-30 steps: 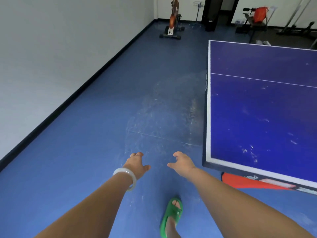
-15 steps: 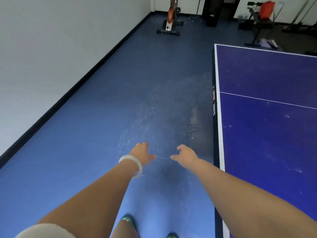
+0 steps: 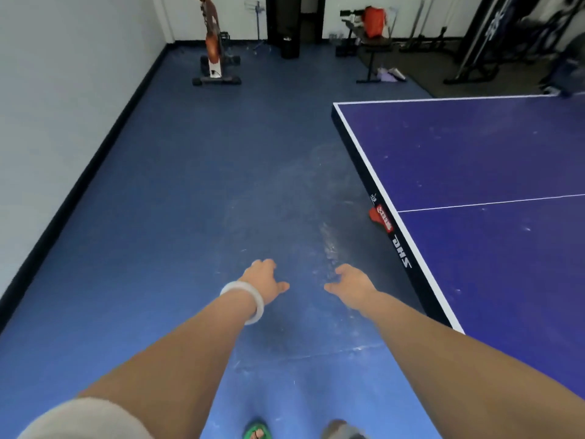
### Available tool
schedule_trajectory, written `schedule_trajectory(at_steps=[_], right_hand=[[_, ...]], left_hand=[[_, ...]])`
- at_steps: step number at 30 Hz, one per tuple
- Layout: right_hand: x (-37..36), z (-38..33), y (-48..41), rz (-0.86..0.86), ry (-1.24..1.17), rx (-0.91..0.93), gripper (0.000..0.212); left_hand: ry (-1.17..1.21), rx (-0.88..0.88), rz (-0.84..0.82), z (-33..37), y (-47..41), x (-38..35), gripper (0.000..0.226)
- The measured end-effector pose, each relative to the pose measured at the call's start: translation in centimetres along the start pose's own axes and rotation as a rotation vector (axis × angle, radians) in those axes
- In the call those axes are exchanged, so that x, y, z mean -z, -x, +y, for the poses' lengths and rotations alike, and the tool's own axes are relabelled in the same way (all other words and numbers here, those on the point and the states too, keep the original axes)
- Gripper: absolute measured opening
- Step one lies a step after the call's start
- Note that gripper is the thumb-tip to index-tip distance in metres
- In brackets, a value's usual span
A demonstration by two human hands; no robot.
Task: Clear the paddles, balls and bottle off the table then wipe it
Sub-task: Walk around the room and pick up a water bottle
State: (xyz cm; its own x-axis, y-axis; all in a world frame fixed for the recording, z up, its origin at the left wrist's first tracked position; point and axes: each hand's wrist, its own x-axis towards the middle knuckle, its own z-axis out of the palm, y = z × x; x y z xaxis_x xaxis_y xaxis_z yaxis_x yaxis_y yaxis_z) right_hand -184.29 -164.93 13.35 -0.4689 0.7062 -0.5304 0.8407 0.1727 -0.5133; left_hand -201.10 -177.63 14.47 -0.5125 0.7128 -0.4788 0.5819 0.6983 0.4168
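The blue ping-pong table (image 3: pixel 474 172) fills the right side of the head view, with white edge lines and small pale specks on its top. No paddle, ball or bottle shows on the visible part. My left hand (image 3: pixel 264 280), with a white bangle on the wrist, hangs out in front over the blue floor, fingers loosely curled and holding nothing. My right hand (image 3: pixel 351 280) hangs beside it, just left of the table's side edge, also holding nothing. A red object (image 3: pixel 375 216) pokes out from under the table's edge.
A white wall (image 3: pixel 63 106) with a dark baseboard runs along the left. An orange exercise bike (image 3: pixel 213 55) stands at the far end, with a bench (image 3: pixel 373 42) and gym racks (image 3: pixel 506 42) to the right. Scuffed blue floor (image 3: pixel 253 185) lies ahead between wall and table.
The view has swung and advanced along the table's left side; the table's far corner and the far wall now show. Both hands stay out front, holding nothing.
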Motion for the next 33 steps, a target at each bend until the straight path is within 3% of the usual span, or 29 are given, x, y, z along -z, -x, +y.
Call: schedule_trajectory(at_steps=[7,24,33], right_hand=[[0.8,-5.6,-8.1,0.041,-0.061,-0.117,0.058],[8.5,-26.8,-40.1,0.035,-0.158,-0.088,0.062],[14.0,-32.1,-53.5,0.184,-0.274,-0.256,0.061]], left_hand=[[-0.018,-0.117,-0.055,-0.4,-9.7,6.7,0.062],[-0.198,-0.080,-0.038,-1.2,-40.2,28.1,0.057],[-0.287,-0.302,-0.135,3.4,-58.5,35.5,0.056]])
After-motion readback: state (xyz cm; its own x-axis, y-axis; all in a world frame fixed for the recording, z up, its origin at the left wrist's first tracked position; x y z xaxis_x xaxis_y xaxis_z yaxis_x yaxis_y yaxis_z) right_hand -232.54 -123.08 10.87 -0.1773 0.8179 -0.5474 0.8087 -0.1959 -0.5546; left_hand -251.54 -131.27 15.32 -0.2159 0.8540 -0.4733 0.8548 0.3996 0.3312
